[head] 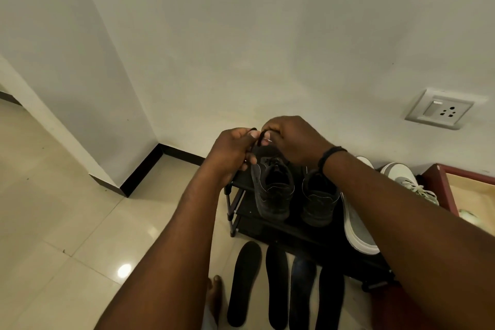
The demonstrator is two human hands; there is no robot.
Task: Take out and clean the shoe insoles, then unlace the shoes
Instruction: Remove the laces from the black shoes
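Note:
Two black shoes stand side by side on top of a low black shoe rack [292, 232]. My left hand [231, 154] and my right hand [292, 139] are raised over the left black shoe [273, 190], and both pinch its black lace [259, 139], which is pulled up from the shoe's front. The right black shoe [318, 198] sits partly under my right wrist. Several dark insoles [245, 281] lie flat in a row on the floor in front of the rack.
White-and-grey sneakers [359, 225] rest on the rack's right side, under my right forearm. A red-framed wooden box [439, 190] stands at the far right. A wall socket [439, 111] is above it. My bare foot [214, 295] is on the glossy tile floor.

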